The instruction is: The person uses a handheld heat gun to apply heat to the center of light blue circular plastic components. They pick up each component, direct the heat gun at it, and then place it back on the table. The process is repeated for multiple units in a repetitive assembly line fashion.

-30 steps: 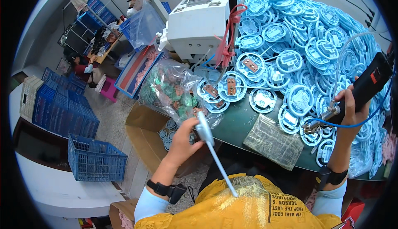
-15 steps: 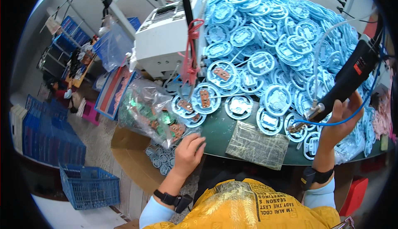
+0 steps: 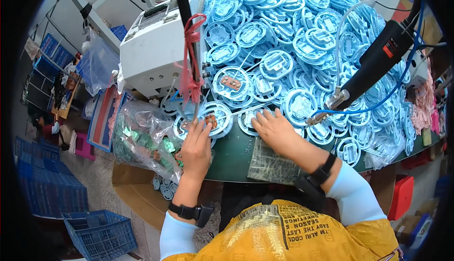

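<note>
My left hand (image 3: 196, 150) reaches forward with its fingers stretched out. Its fingertips are at a light-blue round plastic part (image 3: 226, 118), beside the small brown circuit board (image 3: 211, 120) that lies in it. My right hand (image 3: 276, 132) rests palm down with fingers apart over the right edge of another light-blue round part (image 3: 246, 120); its thumb is hidden. To the right of that hand hangs a black power screwdriver (image 3: 378, 67), its metal tip above the round parts. A further round part with a brown board (image 3: 231, 83) lies beyond my hands.
A large heap of light-blue round parts (image 3: 283, 25) covers the table's back. Left stand a white machine (image 3: 153, 48), a black pole with red ties (image 3: 191, 39) and a clear bag of green and brown boards (image 3: 137, 138). A scratched pad (image 3: 269, 164) lies at the front edge.
My right hand has left the screwdriver and come left to a round part. My left hand has moved forward from the table's edge to a part with a brown board. The view has shifted.
</note>
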Demonstrator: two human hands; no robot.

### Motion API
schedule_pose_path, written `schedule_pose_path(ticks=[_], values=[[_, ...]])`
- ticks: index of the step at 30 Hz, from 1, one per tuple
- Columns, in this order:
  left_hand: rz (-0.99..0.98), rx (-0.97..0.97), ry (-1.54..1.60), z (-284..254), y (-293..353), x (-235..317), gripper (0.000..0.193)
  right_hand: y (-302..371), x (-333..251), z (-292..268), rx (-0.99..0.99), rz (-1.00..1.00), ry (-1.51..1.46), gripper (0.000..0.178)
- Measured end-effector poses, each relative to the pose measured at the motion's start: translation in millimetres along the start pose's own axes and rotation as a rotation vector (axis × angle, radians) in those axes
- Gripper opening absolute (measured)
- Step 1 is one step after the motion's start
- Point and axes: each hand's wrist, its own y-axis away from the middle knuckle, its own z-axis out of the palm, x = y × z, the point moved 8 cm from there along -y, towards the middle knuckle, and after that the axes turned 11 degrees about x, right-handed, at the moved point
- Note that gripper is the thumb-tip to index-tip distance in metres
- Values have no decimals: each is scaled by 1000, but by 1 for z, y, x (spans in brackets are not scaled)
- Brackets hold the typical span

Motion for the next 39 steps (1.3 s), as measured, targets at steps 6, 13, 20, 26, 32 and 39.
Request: schedule_pose_path(ticks=[6, 13, 20, 26, 32, 39], values=[[-658, 6, 400, -41, 55, -18, 24, -14, 27, 35, -73, 208, -304, 16], [-1316, 212, 1311, -18, 111, -3, 24, 10, 89, 14, 218, 980, -684, 23], [-57, -10, 563, -26, 64, 60, 34, -3, 119, -126, 867, 844, -867, 19], [164, -96, 535, 14, 64, 107, 36, -15, 81, -180, 383, 456, -504, 44], [104, -244, 571, 18, 50, 123, 52, 44, 83, -149, 229, 996, -882, 30], [-860, -382, 903, 53, 79, 70, 41, 32, 27, -105, -594, 258, -642, 16]])
